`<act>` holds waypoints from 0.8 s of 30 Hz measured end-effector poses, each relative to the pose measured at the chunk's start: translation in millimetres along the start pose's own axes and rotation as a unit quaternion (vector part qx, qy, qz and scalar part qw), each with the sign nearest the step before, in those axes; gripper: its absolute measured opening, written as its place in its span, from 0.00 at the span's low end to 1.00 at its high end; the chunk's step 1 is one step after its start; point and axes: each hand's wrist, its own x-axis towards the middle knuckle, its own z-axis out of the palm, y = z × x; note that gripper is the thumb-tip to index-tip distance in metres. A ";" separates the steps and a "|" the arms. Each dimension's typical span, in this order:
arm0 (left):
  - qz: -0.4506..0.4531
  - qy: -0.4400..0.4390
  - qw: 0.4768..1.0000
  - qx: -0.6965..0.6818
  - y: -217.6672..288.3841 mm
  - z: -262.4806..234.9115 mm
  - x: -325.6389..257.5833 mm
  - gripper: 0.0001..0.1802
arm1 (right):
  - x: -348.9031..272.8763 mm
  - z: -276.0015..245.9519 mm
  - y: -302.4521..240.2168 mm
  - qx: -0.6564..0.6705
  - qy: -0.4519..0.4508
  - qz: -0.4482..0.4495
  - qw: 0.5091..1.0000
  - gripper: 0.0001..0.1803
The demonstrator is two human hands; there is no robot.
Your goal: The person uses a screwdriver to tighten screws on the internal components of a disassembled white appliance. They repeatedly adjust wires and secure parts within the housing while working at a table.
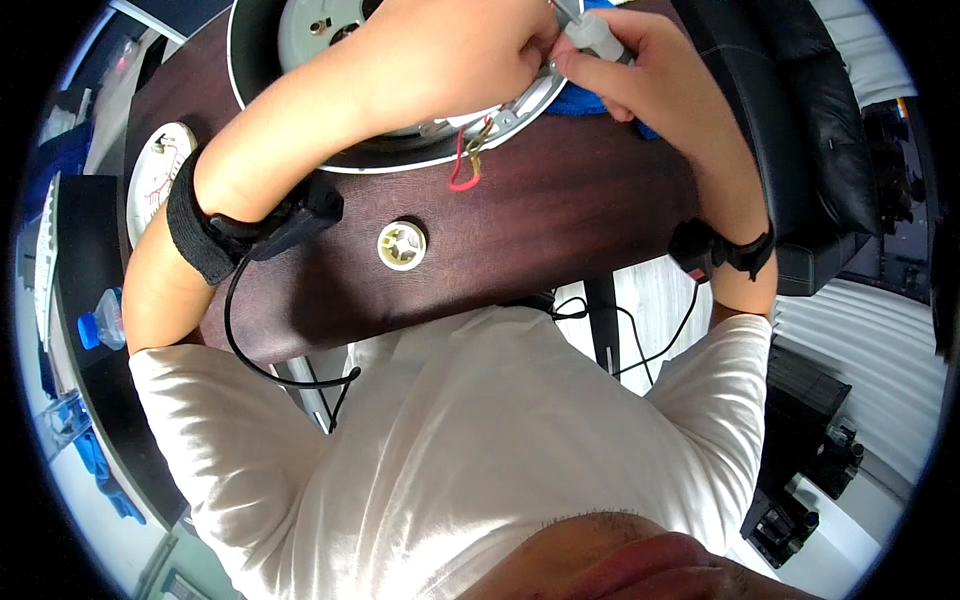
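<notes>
Plate (148,165), white and round, lies at the left end of the tabletop (560,215). Next comes a big round shell (257,55) on the far side. Near the person sits a small cream cap (402,246), apart from the shell. A red and yellow wire loop (463,182) hangs over the shell's near rim. The left hand (478,58) has curled fingers; I cannot tell what they pinch. Just right of them is a pale grey handle (597,37), seeming to lean from far left to near right. The right hand (648,62) is nearer, its fingers gripping it. I can read no writing or labels.
</notes>
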 end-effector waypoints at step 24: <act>-0.079 -0.081 0.992 -0.062 11.0 -16.5 4.7 0.12 | 29.5 -29.0 -58.5 -0.139 -0.144 0.274 0.941 0.09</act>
